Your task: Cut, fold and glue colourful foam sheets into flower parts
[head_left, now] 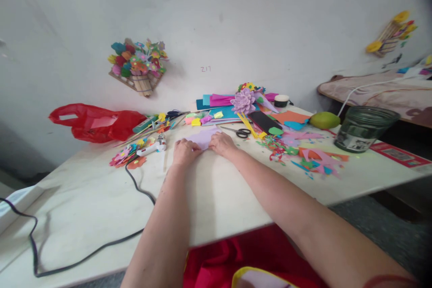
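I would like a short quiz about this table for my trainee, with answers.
1. What do the left hand and right hand touch?
2. True or false: the white plastic glue gun lies right of both hands.
3. Which is nearer the green translucent jar: A, the yellow-green oval fruit; B, the red plastic bag?

Key: 1. A thin, light purple sheet. 2. False; the glue gun lies left of them. 3. A.

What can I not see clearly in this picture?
In the head view:
Purple paper: partly covered by the left hand and right hand.
Black cord: one stretch hidden behind the left forearm.
Jar label: print too small and blurred.
White box: cut off by the left edge.
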Action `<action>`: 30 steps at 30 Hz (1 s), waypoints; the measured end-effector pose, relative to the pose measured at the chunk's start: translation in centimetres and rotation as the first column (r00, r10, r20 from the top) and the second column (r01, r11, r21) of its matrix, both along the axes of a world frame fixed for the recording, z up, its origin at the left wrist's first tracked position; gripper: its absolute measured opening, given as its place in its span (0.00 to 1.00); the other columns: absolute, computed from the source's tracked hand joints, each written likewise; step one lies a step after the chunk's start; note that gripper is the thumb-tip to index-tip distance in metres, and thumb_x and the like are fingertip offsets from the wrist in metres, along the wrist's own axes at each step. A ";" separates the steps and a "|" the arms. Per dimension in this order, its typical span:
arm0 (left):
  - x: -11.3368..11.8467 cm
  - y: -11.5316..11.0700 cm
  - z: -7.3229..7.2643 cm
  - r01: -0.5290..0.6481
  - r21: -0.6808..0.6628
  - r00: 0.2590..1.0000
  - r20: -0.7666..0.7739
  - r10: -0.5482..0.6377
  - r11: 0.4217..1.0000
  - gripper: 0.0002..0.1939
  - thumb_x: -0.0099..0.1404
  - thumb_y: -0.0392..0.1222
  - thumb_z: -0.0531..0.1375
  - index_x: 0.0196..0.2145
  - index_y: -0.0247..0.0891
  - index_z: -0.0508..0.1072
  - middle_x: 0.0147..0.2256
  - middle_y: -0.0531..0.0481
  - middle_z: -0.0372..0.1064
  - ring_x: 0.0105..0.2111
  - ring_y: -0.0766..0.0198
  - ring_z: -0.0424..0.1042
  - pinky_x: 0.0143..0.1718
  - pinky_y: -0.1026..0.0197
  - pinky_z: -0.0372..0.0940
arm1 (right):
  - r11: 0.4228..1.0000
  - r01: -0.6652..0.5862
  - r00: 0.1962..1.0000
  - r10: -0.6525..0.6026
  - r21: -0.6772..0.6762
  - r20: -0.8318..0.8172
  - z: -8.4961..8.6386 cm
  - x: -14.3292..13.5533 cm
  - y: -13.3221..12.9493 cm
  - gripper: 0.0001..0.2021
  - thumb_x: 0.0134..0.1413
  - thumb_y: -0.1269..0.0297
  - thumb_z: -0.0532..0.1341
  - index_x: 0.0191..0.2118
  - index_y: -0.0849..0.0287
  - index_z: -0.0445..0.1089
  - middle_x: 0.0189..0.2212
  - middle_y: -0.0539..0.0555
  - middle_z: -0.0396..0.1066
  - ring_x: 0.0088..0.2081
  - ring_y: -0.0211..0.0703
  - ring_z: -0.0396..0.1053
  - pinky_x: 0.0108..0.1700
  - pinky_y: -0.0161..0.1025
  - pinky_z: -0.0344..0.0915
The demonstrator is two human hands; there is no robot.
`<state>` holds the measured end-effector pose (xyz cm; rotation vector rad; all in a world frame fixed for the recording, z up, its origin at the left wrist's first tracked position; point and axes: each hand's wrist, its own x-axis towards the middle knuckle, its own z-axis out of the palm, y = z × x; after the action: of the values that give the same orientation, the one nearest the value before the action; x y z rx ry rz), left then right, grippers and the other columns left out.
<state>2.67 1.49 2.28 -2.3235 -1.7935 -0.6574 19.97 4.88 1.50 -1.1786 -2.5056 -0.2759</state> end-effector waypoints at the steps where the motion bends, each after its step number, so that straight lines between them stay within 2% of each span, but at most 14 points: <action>1: 0.0 0.0 0.0 0.007 0.010 1.000 0.003 -0.007 1.000 0.09 0.52 0.48 0.59 0.28 0.45 0.76 0.30 0.50 0.74 0.38 0.58 0.66 0.46 0.56 0.53 | 1.000 0.002 1.000 -0.002 -0.007 0.001 0.0 0.0 0.1 0.09 0.52 0.65 0.56 0.33 0.54 0.75 0.34 0.54 0.71 0.41 0.44 0.62 0.39 0.38 0.54; 8: 0.1 0.2 -0.3 0.048 0.066 0.999 -0.013 -0.048 0.997 0.08 0.52 0.48 0.59 0.27 0.44 0.76 0.29 0.50 0.73 0.37 0.58 0.66 0.45 0.55 0.53 | 0.996 0.035 0.998 -0.038 -0.076 -0.045 -0.4 -0.1 0.4 0.09 0.52 0.63 0.56 0.37 0.54 0.73 0.36 0.53 0.71 0.41 0.42 0.63 0.39 0.35 0.56; 17: 0.6 -0.1 0.1 0.015 0.049 1.000 -0.025 -0.014 0.999 0.09 0.53 0.47 0.59 0.29 0.43 0.77 0.30 0.50 0.73 0.38 0.59 0.65 0.45 0.56 0.52 | 0.995 0.042 0.996 -0.049 -0.091 -0.076 -0.4 0.2 0.4 0.09 0.51 0.61 0.57 0.35 0.54 0.74 0.35 0.52 0.72 0.40 0.41 0.65 0.38 0.34 0.57; 23: 0.6 -0.1 -0.1 0.039 0.102 0.998 -0.043 -0.034 0.994 0.08 0.53 0.47 0.59 0.28 0.43 0.77 0.31 0.50 0.73 0.39 0.60 0.64 0.47 0.56 0.50 | 0.991 0.061 0.992 -0.074 -0.121 -0.104 -0.5 0.5 0.6 0.09 0.51 0.60 0.57 0.35 0.54 0.73 0.36 0.52 0.72 0.39 0.40 0.65 0.38 0.33 0.57; 30: 0.6 -0.1 -0.3 0.057 0.093 0.996 -0.073 -0.051 0.994 0.09 0.54 0.46 0.59 0.29 0.43 0.77 0.33 0.49 0.73 0.39 0.59 0.63 0.45 0.55 0.51 | 0.995 0.007 0.998 -0.014 -0.104 -0.069 -0.4 0.4 0.7 0.10 0.52 0.63 0.56 0.36 0.53 0.74 0.35 0.53 0.71 0.40 0.41 0.64 0.39 0.34 0.56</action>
<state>3.27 1.38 2.02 -2.3099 -1.6382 -0.6446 20.42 5.56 1.05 -1.2194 -2.4804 -0.1063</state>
